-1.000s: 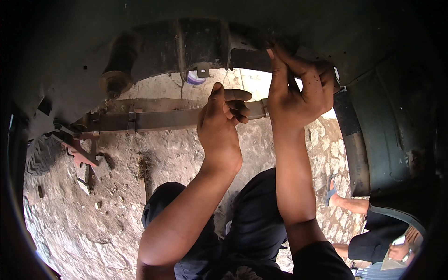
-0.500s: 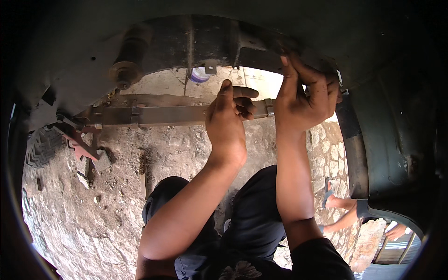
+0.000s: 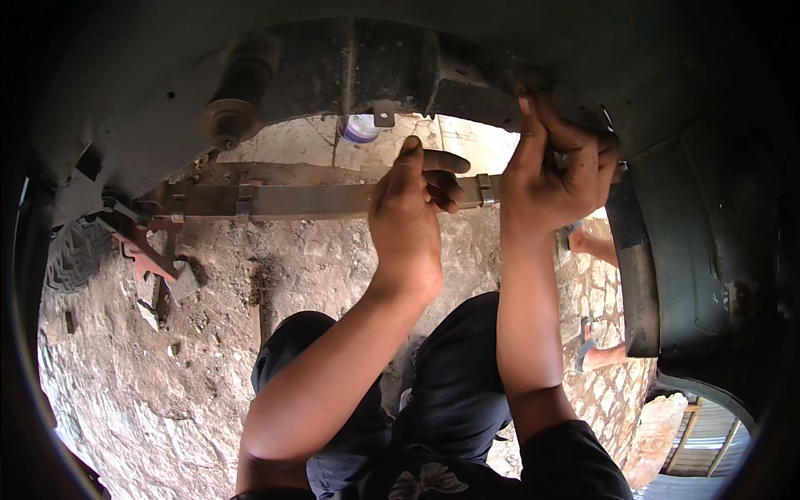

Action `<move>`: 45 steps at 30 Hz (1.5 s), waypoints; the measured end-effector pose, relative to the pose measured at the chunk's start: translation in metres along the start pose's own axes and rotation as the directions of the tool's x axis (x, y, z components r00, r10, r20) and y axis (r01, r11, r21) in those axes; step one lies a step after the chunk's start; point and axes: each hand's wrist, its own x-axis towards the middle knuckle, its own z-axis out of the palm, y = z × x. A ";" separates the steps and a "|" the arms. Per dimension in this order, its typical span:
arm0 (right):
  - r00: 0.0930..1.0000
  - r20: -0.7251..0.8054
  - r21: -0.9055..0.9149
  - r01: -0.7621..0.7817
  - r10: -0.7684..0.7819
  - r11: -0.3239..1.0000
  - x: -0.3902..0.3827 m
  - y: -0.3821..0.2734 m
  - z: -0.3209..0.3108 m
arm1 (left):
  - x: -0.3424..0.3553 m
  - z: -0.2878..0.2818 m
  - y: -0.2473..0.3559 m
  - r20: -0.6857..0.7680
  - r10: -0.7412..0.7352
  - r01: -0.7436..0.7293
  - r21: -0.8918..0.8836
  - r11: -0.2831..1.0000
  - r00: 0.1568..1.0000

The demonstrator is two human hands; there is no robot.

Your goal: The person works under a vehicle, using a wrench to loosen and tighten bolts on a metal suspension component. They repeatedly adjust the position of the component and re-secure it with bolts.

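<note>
My right hand (image 3: 560,171) is raised against the dark vehicle frame (image 3: 387,71), its thumb and fingers bent together in shadow at the frame's lower right. Whatever they grip is hidden. Below and left of it, my left hand (image 3: 410,204) hovers in front of a leaf spring (image 3: 304,202) with metal clips. The left thumb points up, the index finger stretches right, and the other fingers curl loosely with nothing visible in them. A small tab with a hole (image 3: 383,115) hangs from the frame above the left hand.
A rusty cylindrical mount (image 3: 230,118) juts down at upper left. Lower left are a tyre (image 3: 77,257), a red metal stand (image 3: 148,254) and loose stones on rough ground. A white and purple tub (image 3: 362,128) stands beyond the spring. Another person's sandalled foot (image 3: 588,350) shows at right.
Both hands keep nearly the same pose; the right sits slightly further right in the picture. The other person's legs at right have shifted, and their hand at lower right has left view.
</note>
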 end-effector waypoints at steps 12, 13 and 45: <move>0.998 0.024 -0.030 0.052 -0.051 0.998 0.005 0.003 -0.006 | -0.012 0.009 -0.019 0.074 -0.057 0.056 0.013 0.998 0.996; 0.999 0.014 0.041 0.049 -0.050 0.998 0.009 0.000 -0.005 | -0.010 0.009 -0.018 0.065 -0.052 0.051 0.022 0.998 0.997; 0.999 0.018 0.028 0.026 -0.027 0.999 0.021 -0.012 0.004 | -0.014 0.004 -0.030 0.129 -0.009 -0.003 0.091 0.996 0.992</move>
